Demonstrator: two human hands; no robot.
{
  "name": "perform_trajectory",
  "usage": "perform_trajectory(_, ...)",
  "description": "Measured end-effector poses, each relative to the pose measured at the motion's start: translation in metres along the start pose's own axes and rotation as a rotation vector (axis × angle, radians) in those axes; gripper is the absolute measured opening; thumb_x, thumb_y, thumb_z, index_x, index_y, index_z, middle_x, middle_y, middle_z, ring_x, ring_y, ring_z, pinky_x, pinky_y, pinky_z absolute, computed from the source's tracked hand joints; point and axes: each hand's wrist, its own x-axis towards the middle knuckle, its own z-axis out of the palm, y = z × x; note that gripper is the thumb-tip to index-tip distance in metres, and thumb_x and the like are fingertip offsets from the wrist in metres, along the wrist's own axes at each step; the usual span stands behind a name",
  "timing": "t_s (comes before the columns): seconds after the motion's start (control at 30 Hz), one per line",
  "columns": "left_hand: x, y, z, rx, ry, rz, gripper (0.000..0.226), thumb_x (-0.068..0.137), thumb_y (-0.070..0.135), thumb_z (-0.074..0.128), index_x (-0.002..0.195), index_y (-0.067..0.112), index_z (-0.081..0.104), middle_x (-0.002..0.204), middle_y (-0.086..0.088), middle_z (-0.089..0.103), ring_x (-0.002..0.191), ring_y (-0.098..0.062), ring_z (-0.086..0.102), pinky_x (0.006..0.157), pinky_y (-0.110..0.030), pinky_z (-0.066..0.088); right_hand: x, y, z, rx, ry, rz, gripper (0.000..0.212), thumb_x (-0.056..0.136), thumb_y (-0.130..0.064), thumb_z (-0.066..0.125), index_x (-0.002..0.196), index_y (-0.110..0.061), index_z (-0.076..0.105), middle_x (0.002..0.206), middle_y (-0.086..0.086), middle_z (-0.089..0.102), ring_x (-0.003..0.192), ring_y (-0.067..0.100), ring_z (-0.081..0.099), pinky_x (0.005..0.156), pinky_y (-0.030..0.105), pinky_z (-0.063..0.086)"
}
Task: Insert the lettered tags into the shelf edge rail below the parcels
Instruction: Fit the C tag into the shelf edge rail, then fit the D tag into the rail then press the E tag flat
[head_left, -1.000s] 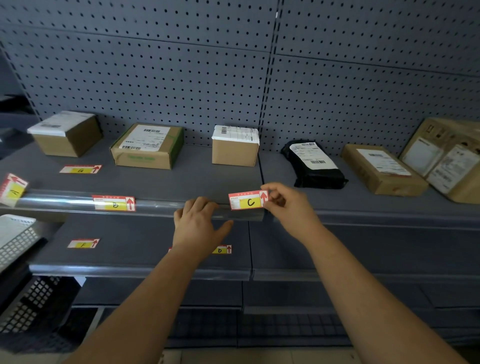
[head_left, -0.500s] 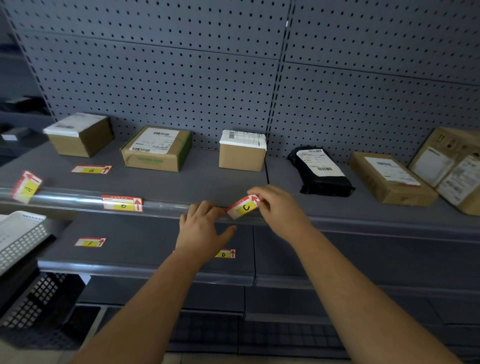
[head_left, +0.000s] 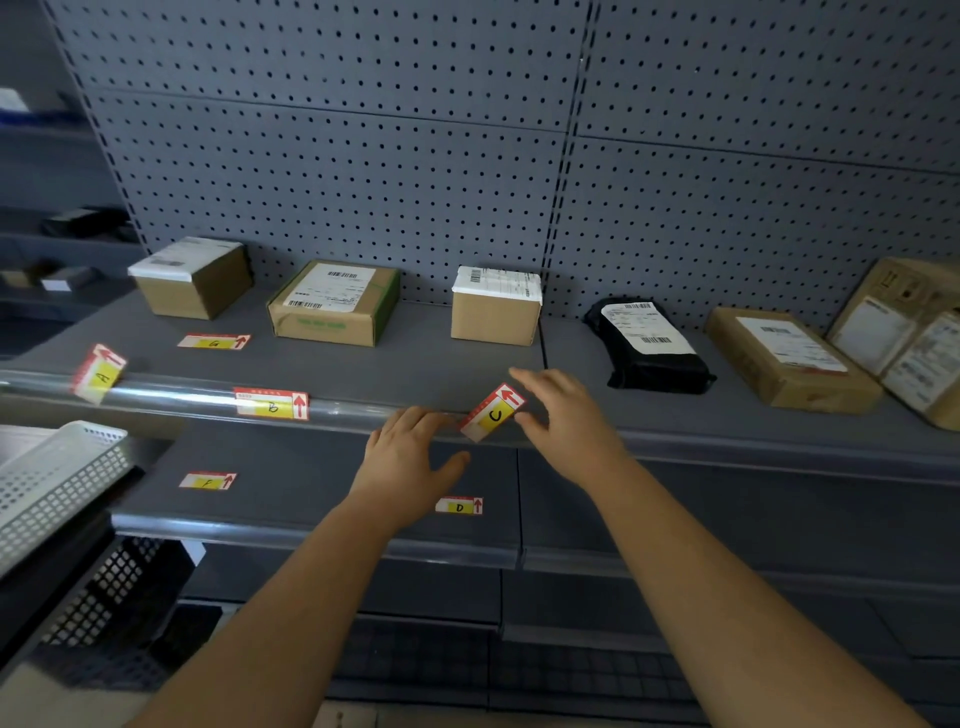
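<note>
Your left hand lies on the shelf edge rail, fingers relaxed and straight. Tag C sits tilted, its lower corner at the rail. Your right hand is spread wide just right of it, can't tell if the thumb touches.

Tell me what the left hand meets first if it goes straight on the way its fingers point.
The shelf edge rail. The left hand points up and away at it, fingertips at its clear strip just left of the tilted C tag. Whether they touch it is hard to tell from this view.
</note>
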Motion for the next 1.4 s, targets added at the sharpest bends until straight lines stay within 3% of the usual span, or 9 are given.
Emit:
perform_trajectory(0.2, -0.028, 0.005, -0.022, 0.022, -0.023, 0.053, 0.046, 0.087, 0.048, 0.054, 0.129, 0.032, 0.047, 0.134, 0.009, 0.046, 0.127, -0.014, 0.036, 0.107, -0.039, 0.027, -0.047, -0.014, -0.007, 0.011, 0.037, 0.072, 0.041, 0.092, -0.032, 0.059, 0.132, -0.028, 0.052, 0.12, -0.005, 0.053, 0.114, 0.013, 0.047, 0.089, 0.027, 0.042)
perform_trajectory(0.5, -0.101, -0.016, -0.061, 0.017, -0.047, 0.117, 0.05, 0.087, 0.05, 0.055, 0.131, 0.028, 0.049, 0.137, 0.007, 0.046, 0.128, -0.016, 0.037, 0.105, -0.038, 0.027, -0.125, -0.079, 0.009, 0.011, -0.008, 0.121, 0.048, 0.089, -0.05, 0.056, 0.132, -0.029, 0.053, 0.124, -0.008, 0.051, 0.119, 0.012, 0.044, 0.099, 0.035, 0.043)
perform_trajectory(0.7, -0.171, -0.041, -0.091, 0.009, -0.058, 0.129, 0.046, 0.087, 0.05, 0.055, 0.127, 0.028, 0.052, 0.132, 0.007, 0.049, 0.123, -0.017, 0.042, 0.101, -0.039, 0.033, -0.175, -0.133, 0.028, 0.028, -0.004, 0.133, 0.047, 0.09, -0.049, 0.057, 0.132, -0.028, 0.052, 0.125, -0.007, 0.05, 0.12, 0.011, 0.042, 0.097, 0.028, 0.039)
perform_trajectory(0.97, -0.229, -0.061, -0.112, -0.004, -0.091, 0.117, 0.055, 0.083, 0.059, 0.045, 0.128, 0.028, 0.051, 0.132, 0.006, 0.049, 0.123, -0.017, 0.042, 0.105, -0.043, 0.033, -0.221, -0.181, 0.052, 0.054, -0.046, 0.126, 0.049, 0.089, -0.053, 0.055, 0.132, -0.029, 0.053, 0.125, -0.011, 0.05, 0.121, 0.009, 0.044, 0.101, 0.032, 0.041)
perform_trajectory(1.23, -0.233, -0.065, -0.09, -0.021, -0.137, 0.141, 0.055, 0.084, 0.06, 0.042, 0.127, 0.028, 0.051, 0.132, 0.007, 0.048, 0.124, -0.017, 0.041, 0.105, -0.043, 0.031, -0.232, -0.178, 0.069, 0.069, -0.097, 0.162, 0.05, 0.09, -0.052, 0.055, 0.134, -0.028, 0.052, 0.132, -0.009, 0.048, 0.127, 0.01, 0.039, 0.105, 0.03, 0.036)
perform_trajectory(1.4, -0.205, -0.07, -0.055, -0.008, -0.185, 0.106, 0.047, 0.088, 0.048, 0.053, 0.13, 0.028, 0.048, 0.135, 0.007, 0.045, 0.127, -0.016, 0.037, 0.107, -0.039, 0.025, -0.21, -0.141, 0.089, 0.077, -0.167, 0.201, 0.055, 0.089, -0.056, 0.052, 0.137, -0.029, 0.049, 0.136, -0.01, 0.045, 0.129, 0.011, 0.037, 0.107, 0.032, 0.035)
